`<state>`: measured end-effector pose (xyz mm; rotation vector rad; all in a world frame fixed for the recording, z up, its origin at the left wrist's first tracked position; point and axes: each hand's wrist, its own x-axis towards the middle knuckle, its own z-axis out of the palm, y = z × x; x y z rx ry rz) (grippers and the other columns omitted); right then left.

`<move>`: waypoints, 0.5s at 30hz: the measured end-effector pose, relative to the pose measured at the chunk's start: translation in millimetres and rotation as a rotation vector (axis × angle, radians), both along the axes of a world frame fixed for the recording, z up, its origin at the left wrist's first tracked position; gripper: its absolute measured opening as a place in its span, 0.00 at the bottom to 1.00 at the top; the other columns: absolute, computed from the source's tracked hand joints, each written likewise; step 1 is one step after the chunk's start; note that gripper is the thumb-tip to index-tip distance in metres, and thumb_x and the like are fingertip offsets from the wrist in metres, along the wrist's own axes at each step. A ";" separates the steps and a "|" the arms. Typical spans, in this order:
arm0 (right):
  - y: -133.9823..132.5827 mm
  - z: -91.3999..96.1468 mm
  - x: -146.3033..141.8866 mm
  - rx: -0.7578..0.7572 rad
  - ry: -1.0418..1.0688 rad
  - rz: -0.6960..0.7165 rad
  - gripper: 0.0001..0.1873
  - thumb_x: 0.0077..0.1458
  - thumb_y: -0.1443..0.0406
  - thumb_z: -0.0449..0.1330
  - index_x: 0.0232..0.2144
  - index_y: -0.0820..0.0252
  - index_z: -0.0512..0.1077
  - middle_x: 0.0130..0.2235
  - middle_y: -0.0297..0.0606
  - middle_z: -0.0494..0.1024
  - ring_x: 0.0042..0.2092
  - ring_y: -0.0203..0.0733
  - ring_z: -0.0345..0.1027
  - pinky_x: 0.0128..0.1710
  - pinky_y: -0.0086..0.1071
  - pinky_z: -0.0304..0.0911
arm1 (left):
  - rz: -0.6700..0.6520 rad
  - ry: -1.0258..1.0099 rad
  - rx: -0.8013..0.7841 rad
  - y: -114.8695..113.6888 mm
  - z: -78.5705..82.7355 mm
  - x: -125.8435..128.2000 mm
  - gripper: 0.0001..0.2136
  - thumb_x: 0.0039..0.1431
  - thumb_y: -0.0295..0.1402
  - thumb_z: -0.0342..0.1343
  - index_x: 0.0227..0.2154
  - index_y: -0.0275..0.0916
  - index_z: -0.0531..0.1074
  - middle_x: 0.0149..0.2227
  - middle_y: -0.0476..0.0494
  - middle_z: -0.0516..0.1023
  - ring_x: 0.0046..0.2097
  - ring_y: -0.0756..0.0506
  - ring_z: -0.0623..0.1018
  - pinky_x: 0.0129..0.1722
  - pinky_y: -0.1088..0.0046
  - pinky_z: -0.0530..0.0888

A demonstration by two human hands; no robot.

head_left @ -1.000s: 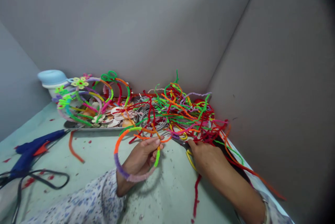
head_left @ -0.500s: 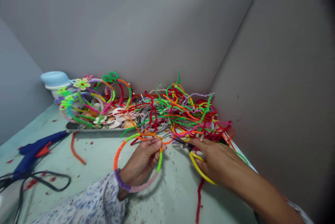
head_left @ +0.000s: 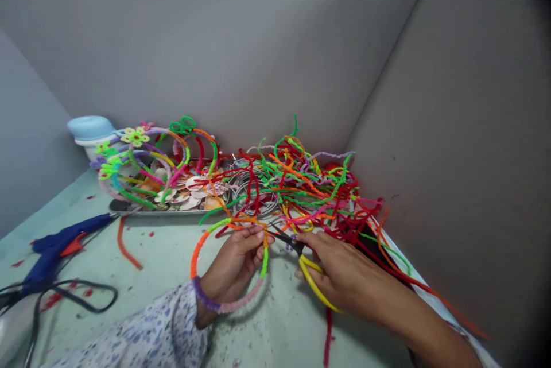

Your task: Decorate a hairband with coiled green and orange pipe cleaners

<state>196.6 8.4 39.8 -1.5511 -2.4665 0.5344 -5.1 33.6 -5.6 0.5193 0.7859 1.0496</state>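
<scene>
My left hand (head_left: 236,256): thumb and fingers are closed in a pinch on the ring (head_left: 236,306) at its upper right. The ring is held above the table (head_left: 267,328), in front of the tray (head_left: 172,214), its lower left side crossing my wrist. Its fuzzy covering runs in bands of orange, green, purple and pink. A loose orange end projects at the pinch point.

My right hand (head_left: 344,267): fingers are gripping the scissors (head_left: 297,246) by the yellow handles. I cannot tell how many fingers pass through the loops. The black blades are parted and point left, tips at the orange part of the ring, just beside my left fingertips. Whether a blade touches the ring cannot be told.

Surroundings: the tray lies behind my left hand and contains shells (head_left: 193,200). Several headbands (head_left: 159,131) stand over its left part, some bearing flowers. A wire coil (head_left: 241,209) lies right of the shells. Beside it, behind my right hand, is a tangled pile of fuzzy stems (head_left: 318,184). The blue glue gun (head_left: 55,250) lies at left, near an orange strip (head_left: 124,247). A blue-lidded jar (head_left: 91,135) stands behind.
</scene>
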 end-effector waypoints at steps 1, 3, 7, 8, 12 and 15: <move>-0.1 -0.1 -1.4 0.003 0.006 -0.003 0.23 0.53 0.62 0.53 0.52 0.58 0.63 0.48 0.44 0.72 0.48 0.47 0.66 0.46 0.38 0.61 | -0.008 0.007 0.007 -0.4 -0.5 0.3 0.02 0.54 0.23 0.56 0.30 0.32 0.69 0.27 0.46 0.74 0.21 0.58 0.68 0.21 0.86 0.67; 0.2 -1.3 -3.9 0.012 0.019 0.000 0.23 0.53 0.63 0.53 0.53 0.58 0.62 0.48 0.44 0.72 0.48 0.47 0.66 0.46 0.37 0.61 | -0.029 0.017 0.035 -1.4 -2.2 1.0 0.03 0.53 0.25 0.57 0.30 0.32 0.69 0.27 0.46 0.73 0.21 0.58 0.67 0.21 0.86 0.66; 0.8 -5.1 -7.9 0.005 0.008 -0.013 0.23 0.53 0.64 0.52 0.52 0.58 0.63 0.48 0.46 0.72 0.48 0.47 0.66 0.47 0.37 0.60 | -0.066 0.057 0.102 -4.5 -5.2 2.5 0.04 0.53 0.27 0.57 0.31 0.31 0.69 0.28 0.46 0.73 0.22 0.57 0.67 0.21 0.85 0.64; 0.7 -5.6 -8.9 0.004 0.003 -0.023 0.23 0.53 0.64 0.52 0.52 0.59 0.63 0.48 0.46 0.72 0.48 0.47 0.66 0.47 0.37 0.60 | -0.071 0.077 0.109 -5.4 -5.2 3.0 0.05 0.53 0.27 0.58 0.31 0.31 0.68 0.28 0.46 0.74 0.22 0.57 0.67 0.22 0.85 0.64; -0.4 -5.4 -12.2 0.001 -0.007 -0.041 0.22 0.54 0.63 0.52 0.52 0.59 0.64 0.47 0.47 0.72 0.48 0.47 0.66 0.45 0.36 0.60 | -0.105 0.142 0.124 -8.5 -2.9 5.3 0.07 0.53 0.29 0.58 0.32 0.31 0.68 0.29 0.44 0.74 0.23 0.57 0.67 0.22 0.85 0.64; -1.0 -5.0 -14.2 0.003 -0.027 -0.046 0.21 0.53 0.63 0.53 0.51 0.58 0.65 0.46 0.46 0.73 0.47 0.48 0.67 0.45 0.36 0.60 | -0.116 0.170 0.137 -9.2 -1.9 6.7 0.07 0.53 0.29 0.57 0.32 0.31 0.67 0.29 0.43 0.75 0.23 0.57 0.67 0.22 0.84 0.63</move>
